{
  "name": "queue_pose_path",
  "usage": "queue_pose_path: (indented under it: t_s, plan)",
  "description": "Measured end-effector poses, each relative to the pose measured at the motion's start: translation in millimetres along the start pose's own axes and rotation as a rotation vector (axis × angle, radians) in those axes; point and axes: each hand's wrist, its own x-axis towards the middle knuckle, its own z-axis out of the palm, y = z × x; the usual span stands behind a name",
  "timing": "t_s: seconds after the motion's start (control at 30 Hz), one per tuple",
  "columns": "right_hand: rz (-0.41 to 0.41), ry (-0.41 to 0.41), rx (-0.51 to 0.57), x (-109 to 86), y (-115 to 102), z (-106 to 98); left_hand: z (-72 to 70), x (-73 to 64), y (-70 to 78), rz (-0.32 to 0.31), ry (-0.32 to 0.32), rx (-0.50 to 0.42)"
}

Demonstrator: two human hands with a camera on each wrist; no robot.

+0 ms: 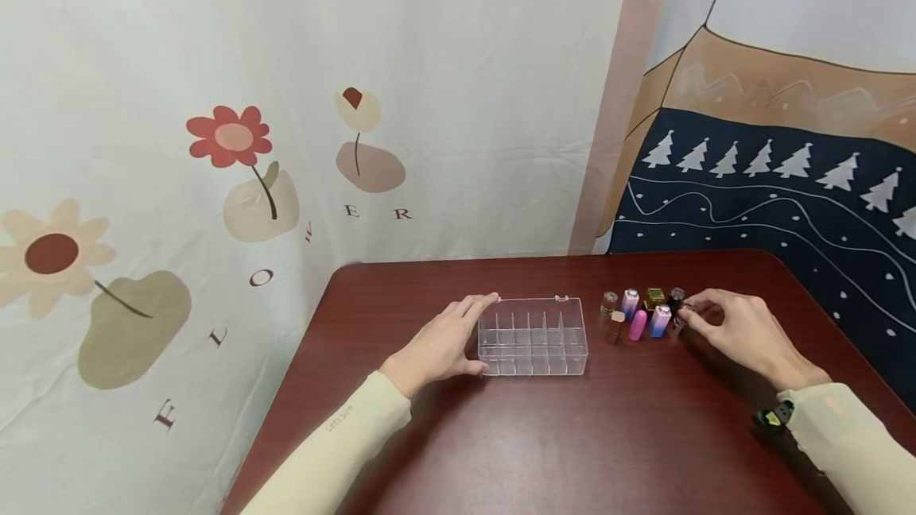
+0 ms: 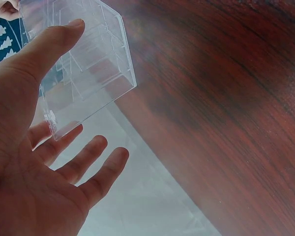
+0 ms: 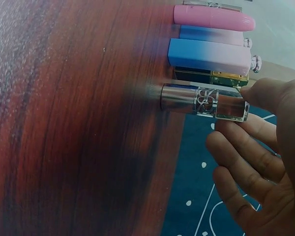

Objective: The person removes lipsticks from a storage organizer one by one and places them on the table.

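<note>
A clear plastic compartment box (image 1: 533,362) with thin upright dividers stands on the table. My left hand (image 1: 444,344) holds it by its left end, thumb at the front corner and fingers at the back; the left wrist view shows the thumb over the box (image 2: 96,73). To the right, my right hand (image 1: 744,332) pinches the top of a lipstick tube (image 3: 204,102) between thumb and fingers. That tube is upright, silvery below with an ornate band and a see-through brownish upper part. Beside it are a pink-and-blue tube (image 1: 660,323) and a dark-capped tube (image 1: 676,297).
Several more lipsticks stand close together: a bright pink tube (image 1: 637,327), a copper-brown one (image 1: 616,328), a gold-topped one (image 1: 654,298), another pink-and-blue one (image 1: 630,304) and a clear-capped one (image 1: 608,304). Patterned cloth (image 1: 458,102) hangs behind the dark red table (image 1: 544,443).
</note>
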Motion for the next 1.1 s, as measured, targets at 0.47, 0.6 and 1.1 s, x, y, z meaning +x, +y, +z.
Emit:
queue_pose_path:
  t_s: [0.47,0.6,1.1]
  plan:
    - [0.054,-0.026,0.019,-2.1,0.6,0.3,-0.3,0.3,0.8,-0.011,-0.005,-0.006]
    - [0.069,-0.019,0.026,-3.7,0.3,0.0,-0.1,0.0,0.7,-0.011,-0.008,-0.005]
    - [0.102,0.055,0.019,-3.7,-5.4,-3.2,-0.1,-0.8,-0.3,-0.011,-0.003,-0.006]
